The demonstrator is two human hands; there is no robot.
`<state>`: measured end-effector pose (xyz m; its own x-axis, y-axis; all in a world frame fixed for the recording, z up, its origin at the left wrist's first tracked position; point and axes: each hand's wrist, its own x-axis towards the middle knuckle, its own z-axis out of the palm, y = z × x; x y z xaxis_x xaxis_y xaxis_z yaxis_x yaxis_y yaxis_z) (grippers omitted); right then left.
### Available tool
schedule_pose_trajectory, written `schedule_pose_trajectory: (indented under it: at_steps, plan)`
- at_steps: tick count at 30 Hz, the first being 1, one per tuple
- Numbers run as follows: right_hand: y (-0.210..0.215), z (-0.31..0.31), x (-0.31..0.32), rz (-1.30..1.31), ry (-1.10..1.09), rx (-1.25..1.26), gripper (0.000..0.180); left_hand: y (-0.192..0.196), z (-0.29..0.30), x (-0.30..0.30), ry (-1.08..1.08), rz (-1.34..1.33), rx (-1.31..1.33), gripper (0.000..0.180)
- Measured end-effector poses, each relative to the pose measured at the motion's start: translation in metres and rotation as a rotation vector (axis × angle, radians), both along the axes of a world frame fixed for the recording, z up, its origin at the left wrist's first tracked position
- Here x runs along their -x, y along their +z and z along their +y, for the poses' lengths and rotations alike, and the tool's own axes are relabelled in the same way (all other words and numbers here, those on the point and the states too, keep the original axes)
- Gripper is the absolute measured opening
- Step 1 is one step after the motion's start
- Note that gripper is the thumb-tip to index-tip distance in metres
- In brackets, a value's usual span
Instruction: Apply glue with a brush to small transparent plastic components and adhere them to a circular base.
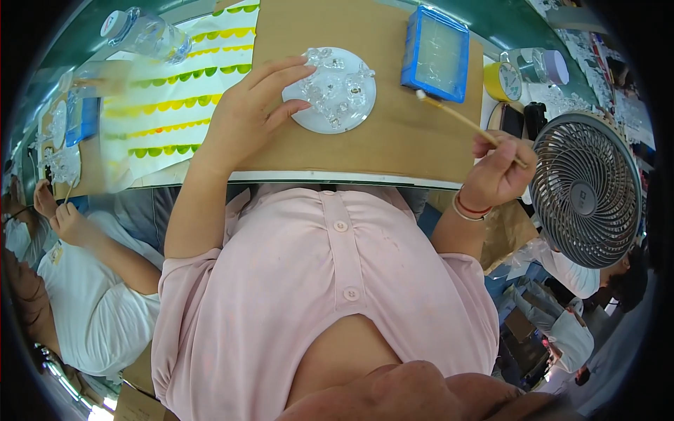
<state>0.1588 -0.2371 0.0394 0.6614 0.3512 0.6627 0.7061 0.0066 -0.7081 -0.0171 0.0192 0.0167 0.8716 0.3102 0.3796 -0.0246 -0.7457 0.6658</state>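
Observation:
A round white plate point(330, 126) lies on the brown cardboard, with several small clear pieces point(355, 88) on it. My left hand point(256, 105) reaches over the plate's left side, thumb and fingers apart with nothing between them; whether the fingertips touch a piece I cannot tell. Between the fingers of my right hand point(502, 165) is a thin wooden stick point(467, 121) with a pale tip. That tip is by the near edge of a blue-rimmed rectangular tray point(458, 77), whose surface inside looks pale; contact between them is unclear.
A grey fan point(584, 189) stands at the right, near a yellow round container point(501, 81) and a clear bottle point(537, 67). Another clear bottle point(149, 35) lies at the far left beside a white sheet with yellow and green scalloped strips point(175, 105). A co-worker point(98, 295) sits at my left.

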Motion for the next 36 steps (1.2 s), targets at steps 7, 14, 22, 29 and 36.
schedule_pose_trajectory:
  at_steps: [7,14,22,29,36]
  plan:
    - [-0.003,0.004,-0.030,0.050,-0.095,0.080,0.017,-0.003,-0.005,0.003,0.005,-0.076,-0.033,0.030]
    - [-0.009,0.011,-0.039,-0.156,-0.094,0.475,0.014,0.003,-0.003,0.003,-0.028,0.028,0.073,0.036]
    - [0.006,0.003,-0.032,-0.403,-0.075,0.557,0.013,0.011,0.011,-0.003,-0.109,0.084,0.101,0.027]
    - [-0.001,-0.004,-0.010,-0.156,0.128,0.195,0.008,0.011,0.015,-0.004,-0.152,0.119,0.159,0.028]
    - [-0.013,0.027,-0.008,-0.159,0.352,0.319,0.009,0.011,0.015,-0.007,-0.144,0.100,0.150,0.025]
